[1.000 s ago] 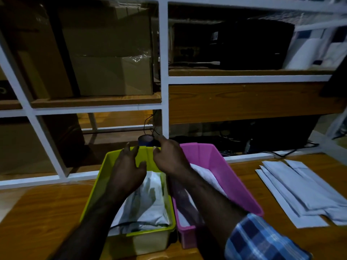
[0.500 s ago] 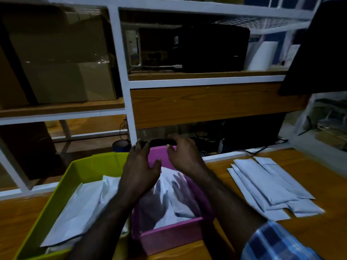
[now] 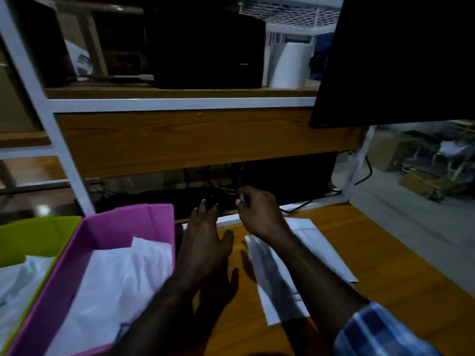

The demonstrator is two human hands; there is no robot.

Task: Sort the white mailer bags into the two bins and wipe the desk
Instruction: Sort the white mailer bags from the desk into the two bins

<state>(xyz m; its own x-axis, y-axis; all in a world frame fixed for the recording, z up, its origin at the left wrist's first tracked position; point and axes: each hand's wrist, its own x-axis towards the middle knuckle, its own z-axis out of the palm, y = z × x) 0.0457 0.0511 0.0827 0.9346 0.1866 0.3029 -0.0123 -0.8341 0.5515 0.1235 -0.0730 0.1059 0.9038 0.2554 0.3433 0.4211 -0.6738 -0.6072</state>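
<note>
Already both the pink bin (image 3: 144,222) and green bin (image 3: 33,232) hold mailer bags; a stack of white mailers (image 3: 303,255) waits under my right hand (image 3: 259,214), fingers loosely curled, empty; left hand (image 3: 205,240) flat, empty; wiping undone.

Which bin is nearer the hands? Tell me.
The pink bin. It sits right beside the left hand; the green bin lies beyond it, at the frame's left edge.

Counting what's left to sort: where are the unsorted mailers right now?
In the head view, the mailers lie flat on the desk, right of the pink bin, partly under the right forearm.
</note>
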